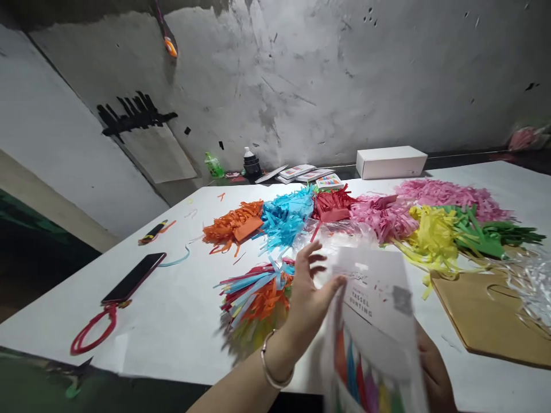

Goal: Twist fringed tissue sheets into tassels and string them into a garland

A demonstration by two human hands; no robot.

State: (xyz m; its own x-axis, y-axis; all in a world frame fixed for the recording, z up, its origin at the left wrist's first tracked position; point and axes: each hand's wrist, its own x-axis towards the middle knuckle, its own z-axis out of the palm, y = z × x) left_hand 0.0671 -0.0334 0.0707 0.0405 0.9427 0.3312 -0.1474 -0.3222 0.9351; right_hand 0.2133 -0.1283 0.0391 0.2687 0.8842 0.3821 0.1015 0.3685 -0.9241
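Observation:
Upright in front of me is a white tassel bunting packet point(365, 338), blurred at its lower end, with colored tassels pictured on it. My right hand point(434, 370) grips it from the right side, its fingers mostly hidden behind. My left hand point(307, 298) has its fingers spread and curved, with the thumb at the packet's left edge. Beyond the left hand lies a bundle of multicolored paper tassels point(258, 292), tied with a light blue strip. Clear plastic wrapping point(336, 232) rests on the table behind the packet.
Fringed paper heaps line the table: orange point(241, 223), blue point(286, 215), red point(333, 203), pink point(381, 215), yellow point(437, 232) and green point(486, 232). A phone point(135, 278), cutter knife point(152, 232), white box point(391, 162), printed cards point(297, 171) and brown board point(495, 321) surround them.

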